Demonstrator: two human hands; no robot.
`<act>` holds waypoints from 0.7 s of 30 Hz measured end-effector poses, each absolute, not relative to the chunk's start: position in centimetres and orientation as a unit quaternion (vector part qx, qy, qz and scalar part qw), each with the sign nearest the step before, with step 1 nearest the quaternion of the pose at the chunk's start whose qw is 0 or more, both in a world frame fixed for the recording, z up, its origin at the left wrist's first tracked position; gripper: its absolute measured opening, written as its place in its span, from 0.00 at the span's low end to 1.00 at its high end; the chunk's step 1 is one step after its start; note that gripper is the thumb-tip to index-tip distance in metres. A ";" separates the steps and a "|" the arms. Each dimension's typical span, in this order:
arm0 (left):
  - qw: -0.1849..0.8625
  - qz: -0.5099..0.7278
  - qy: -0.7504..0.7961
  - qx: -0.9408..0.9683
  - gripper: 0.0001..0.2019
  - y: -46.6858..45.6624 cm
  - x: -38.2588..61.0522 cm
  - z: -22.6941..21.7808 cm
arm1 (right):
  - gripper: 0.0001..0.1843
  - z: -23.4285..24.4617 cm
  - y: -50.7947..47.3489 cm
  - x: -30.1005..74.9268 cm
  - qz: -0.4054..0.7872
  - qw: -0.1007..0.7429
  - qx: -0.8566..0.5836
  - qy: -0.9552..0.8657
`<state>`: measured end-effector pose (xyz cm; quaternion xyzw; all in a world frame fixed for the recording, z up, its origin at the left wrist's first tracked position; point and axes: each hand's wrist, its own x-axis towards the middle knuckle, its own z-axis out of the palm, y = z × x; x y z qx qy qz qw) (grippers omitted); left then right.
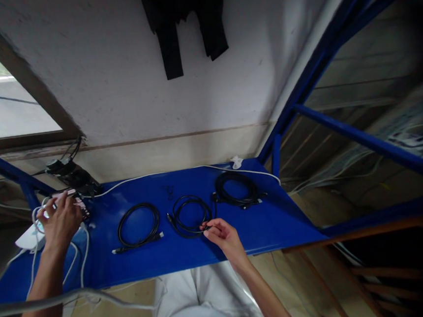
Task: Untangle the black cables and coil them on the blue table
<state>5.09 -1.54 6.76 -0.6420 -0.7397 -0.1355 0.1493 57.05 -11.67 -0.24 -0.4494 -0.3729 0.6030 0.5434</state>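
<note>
My right hand [221, 235] is at the near edge of the middle black cable coil [178, 225], thumb and fingertips pinched together on a small dark part of it, probably one end; my fingers hide its exact shape. That coil lies on the blue table [143, 265], between two others: the left black cable coil [146, 240], with pale-tipped plugs along its near side, and the thicker right black cable coil [219, 190], a little farther back, its plugs towards the right. My left hand [60, 216] is well apart at the table's left end, palm down, fingers bent and somewhat spread over a pinkish object [77, 202]; I cannot tell whether they grip it. Just left of that hand sits a white box-shaped thing [29, 237], with looped white cords [85, 253] hanging around my wrist. Beyond, at the far left, stands a dark device [74, 176]. A thin white cable [153, 174] runs along the table's far edge, passing near a crumpled white scrap [236, 162] at the far right.
</note>
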 end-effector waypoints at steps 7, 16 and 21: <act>0.205 -0.142 -0.733 -0.633 0.20 -1.6 5.2 6.2 | 0.23 -0.2 -11.5 57.2 0.606 0.536 -0.449 -0.379; 0.172 -0.205 -0.753 -0.602 0.20 -10.2 9.1 2.0 | 0.21 -1.2 -11.5 57.5 0.622 0.525 -0.429 -0.392; 0.142 -0.177 -0.750 -0.621 0.21 -12.2 8.7 1.0 | 0.19 -0.6 -11.7 57.4 0.618 0.521 -0.445 -0.386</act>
